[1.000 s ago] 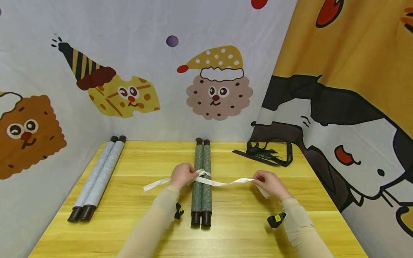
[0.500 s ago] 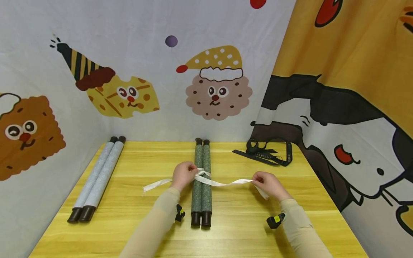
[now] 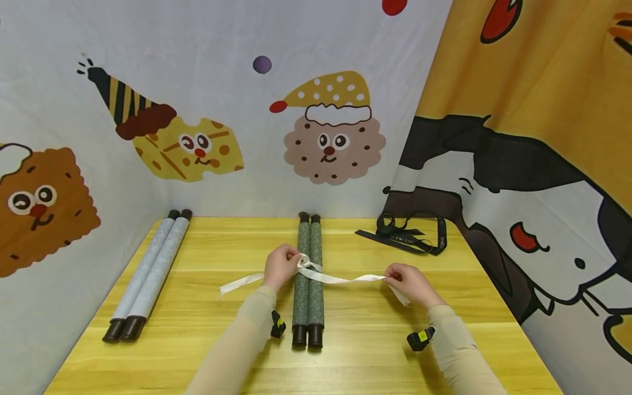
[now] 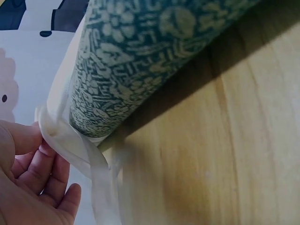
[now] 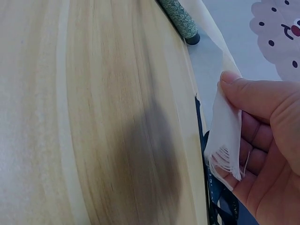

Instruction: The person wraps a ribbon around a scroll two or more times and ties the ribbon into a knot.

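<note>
Two green patterned scroll rolls (image 3: 308, 304) with dark end caps lie side by side at mid-table. A white ribbon (image 3: 340, 280) crosses over them and is looped near their middle. At the left edge of the rolls, my left hand (image 3: 280, 267) pinches the ribbon's loop between thumb and fingers; in the left wrist view, the loop (image 4: 63, 133) sits at the fingertips beside the roll (image 4: 122, 61). To the right, my right hand (image 3: 412, 282) pinches the ribbon's other length. Its frayed end (image 5: 225, 159) hangs below the thumb in the right wrist view.
Two pale blue-grey scroll rolls (image 3: 153, 274) with dark caps lie at the left of the wooden table (image 3: 375, 351). A black printed ribbon (image 3: 410, 237) lies loosely at the back right. A cartoon-printed cloth (image 3: 222, 192) hangs behind the table.
My left hand has moved slightly up and away from me, and the loop at its fingertips has become rounder and more raised. My right hand has shifted very slightly left, still pinching the ribbon.
</note>
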The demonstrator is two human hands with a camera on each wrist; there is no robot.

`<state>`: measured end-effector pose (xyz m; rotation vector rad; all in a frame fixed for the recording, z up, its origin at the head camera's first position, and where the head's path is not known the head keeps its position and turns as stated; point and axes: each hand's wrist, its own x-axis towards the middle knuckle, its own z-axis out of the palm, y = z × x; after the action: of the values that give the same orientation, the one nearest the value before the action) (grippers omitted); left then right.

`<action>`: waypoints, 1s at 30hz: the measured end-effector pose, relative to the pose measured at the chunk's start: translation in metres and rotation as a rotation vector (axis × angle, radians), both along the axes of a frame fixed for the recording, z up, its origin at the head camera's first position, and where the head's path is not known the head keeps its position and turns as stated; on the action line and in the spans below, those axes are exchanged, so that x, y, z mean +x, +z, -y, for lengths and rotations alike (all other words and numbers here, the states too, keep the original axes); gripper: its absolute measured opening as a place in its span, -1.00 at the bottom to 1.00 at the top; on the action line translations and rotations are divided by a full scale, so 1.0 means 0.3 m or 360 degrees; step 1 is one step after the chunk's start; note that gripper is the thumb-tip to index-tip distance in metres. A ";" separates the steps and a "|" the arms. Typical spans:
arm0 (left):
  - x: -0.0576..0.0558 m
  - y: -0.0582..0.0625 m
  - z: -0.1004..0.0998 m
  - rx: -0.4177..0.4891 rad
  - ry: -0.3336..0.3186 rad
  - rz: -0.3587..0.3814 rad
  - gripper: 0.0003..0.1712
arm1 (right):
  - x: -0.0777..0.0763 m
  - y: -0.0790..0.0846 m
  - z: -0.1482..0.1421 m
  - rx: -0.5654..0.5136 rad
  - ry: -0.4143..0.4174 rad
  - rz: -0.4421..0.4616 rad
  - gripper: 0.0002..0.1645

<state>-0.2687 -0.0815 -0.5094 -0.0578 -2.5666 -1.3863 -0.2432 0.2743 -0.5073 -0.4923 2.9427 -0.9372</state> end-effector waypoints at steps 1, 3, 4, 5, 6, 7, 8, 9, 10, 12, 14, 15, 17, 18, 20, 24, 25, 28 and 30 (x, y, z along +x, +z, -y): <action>-0.001 -0.003 0.001 0.0008 0.0010 0.0006 -0.90 | 0.000 0.000 0.001 -0.0001 0.0002 0.0002 -0.88; -0.003 -0.010 0.003 0.0021 0.0026 0.0016 -0.90 | 0.000 -0.001 0.002 0.0005 0.0005 0.0009 -0.89; -0.003 -0.013 0.005 0.0032 0.0033 0.0019 -0.90 | 0.000 -0.001 0.003 0.0004 0.0001 0.0015 -0.89; -0.004 -0.017 0.006 0.0038 0.0037 0.0022 -0.90 | -0.001 -0.002 0.004 0.0000 -0.0006 0.0024 -0.89; -0.005 -0.021 0.007 0.0038 0.0039 0.0023 -0.90 | -0.002 -0.002 0.004 -0.0001 -0.0005 0.0026 -0.89; -0.005 -0.024 0.008 0.0043 0.0041 0.0028 -0.90 | -0.004 -0.002 0.004 -0.0002 -0.0006 0.0026 -0.89; -0.005 -0.027 0.009 0.0042 0.0041 0.0032 -0.90 | -0.006 -0.002 0.004 0.0000 -0.0009 0.0023 -0.89; -0.005 -0.030 0.011 0.0044 0.0043 0.0035 -0.90 | -0.009 -0.003 0.004 0.0003 -0.0006 0.0011 -0.89; -0.005 -0.033 0.012 0.0044 0.0043 0.0038 -0.90 | -0.013 -0.003 0.005 0.0009 -0.0014 -0.0002 -0.90; -0.006 -0.038 0.015 0.0041 0.0045 0.0049 -0.89 | -0.021 -0.003 0.006 0.0025 -0.0030 -0.0042 -0.90; -0.006 -0.042 0.018 0.0045 0.0046 0.0056 -0.89 | -0.029 -0.002 0.008 0.0043 -0.0052 -0.0083 -0.91; -0.007 -0.044 0.019 0.0050 0.0047 0.0058 -0.89 | -0.033 0.000 0.009 0.0055 -0.0064 -0.0100 -0.91; -0.006 -0.048 0.021 0.0054 0.0043 0.0058 -0.90 | -0.040 0.005 0.015 0.0070 -0.0098 -0.0106 -0.92; -0.006 -0.049 0.022 0.0057 0.0040 0.0055 -0.90 | -0.044 0.007 0.018 0.0080 -0.0109 -0.0107 -0.92; -0.004 -0.052 0.023 0.0070 0.0037 0.0053 -0.90 | -0.053 0.008 0.028 0.0110 -0.0103 -0.0110 -0.92; -0.001 -0.055 0.022 0.0100 0.0029 0.0080 -0.90 | -0.069 0.009 0.064 0.0156 0.0002 -0.0160 -0.88; 0.000 -0.055 0.021 0.0106 0.0031 0.0092 -0.90 | -0.072 0.010 0.078 0.0149 0.0038 -0.0169 -0.83; 0.001 -0.056 0.018 0.0111 0.0039 0.0111 -0.90 | -0.075 0.017 0.128 0.0117 0.0116 -0.0187 -0.68; 0.001 -0.055 0.017 0.0113 0.0044 0.0104 -0.89 | -0.074 0.022 0.168 0.0074 0.0144 -0.0171 -0.64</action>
<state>-0.2684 -0.0866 -0.5259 0.0349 -2.5578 -1.4914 -0.2655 0.2239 -0.5007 -0.6881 2.9987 -0.8570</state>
